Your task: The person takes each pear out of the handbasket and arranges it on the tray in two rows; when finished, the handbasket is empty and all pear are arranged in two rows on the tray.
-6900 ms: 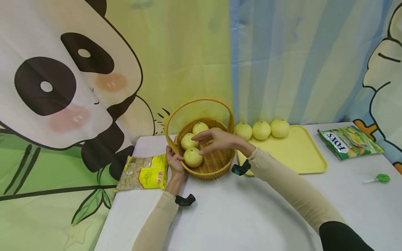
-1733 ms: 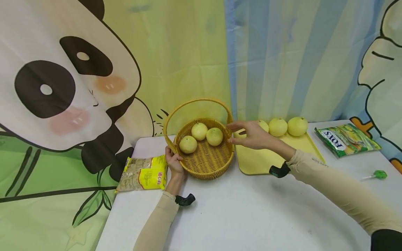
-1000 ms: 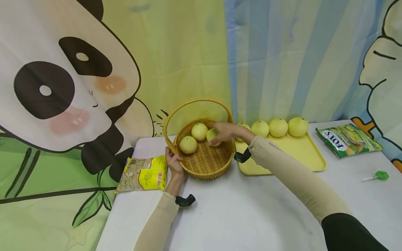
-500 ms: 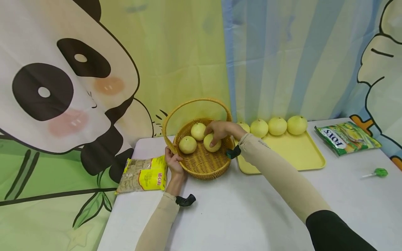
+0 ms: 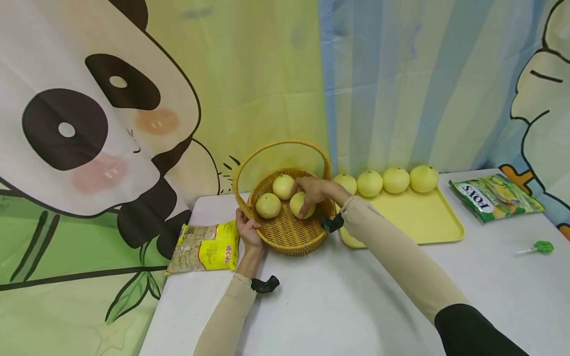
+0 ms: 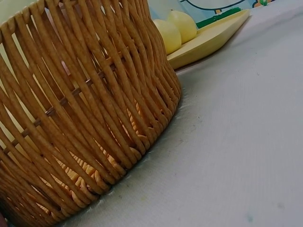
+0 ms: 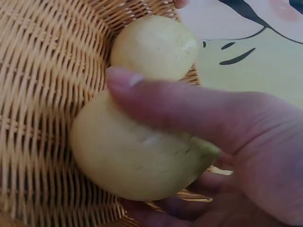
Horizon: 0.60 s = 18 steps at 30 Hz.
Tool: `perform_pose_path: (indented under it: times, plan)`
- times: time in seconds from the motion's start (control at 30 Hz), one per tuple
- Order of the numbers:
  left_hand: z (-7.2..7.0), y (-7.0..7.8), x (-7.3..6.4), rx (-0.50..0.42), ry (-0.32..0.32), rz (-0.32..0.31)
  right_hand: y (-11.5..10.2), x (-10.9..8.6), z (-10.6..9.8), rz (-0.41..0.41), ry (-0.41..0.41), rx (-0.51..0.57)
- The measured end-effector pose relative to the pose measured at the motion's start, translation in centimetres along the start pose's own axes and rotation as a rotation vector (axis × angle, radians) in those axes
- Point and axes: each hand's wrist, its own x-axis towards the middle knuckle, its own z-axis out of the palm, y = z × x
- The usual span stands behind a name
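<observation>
Rough woven basket (image 5: 291,244), smooth matt fruit (image 7: 137,146)

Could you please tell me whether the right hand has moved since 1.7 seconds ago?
Yes, the right hand moved left, from the right rim of the basket onto a fruit inside.

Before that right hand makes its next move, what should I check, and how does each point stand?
1. Right hand has thumb and fingers around the basket's rightmost fruit: ok.
2. Grip firm enough to lift: cannot tell.
3. Left hand holds the side of the basket: ok.
4. Basket's base resting on the table: ok.
5. Right wrist free of the basket's handle and rim: cannot tell.
6. Bare space on the yellow tray, in front of the fruit row: ok.
</observation>
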Motion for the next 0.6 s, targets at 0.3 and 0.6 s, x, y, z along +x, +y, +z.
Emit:
perform_pose_path:
  times: [0.3,0.6]
  plan:
    - [0.0,0.0,0.0,0.022,0.009,0.008,0.2,-2.6,-0.2,-0.246,0.175,0.067]
    - [-0.1,-0.3,0.2,0.026,0.004,0.012,0.5,-7.0,-1.1,-0.351,0.22,0.142]
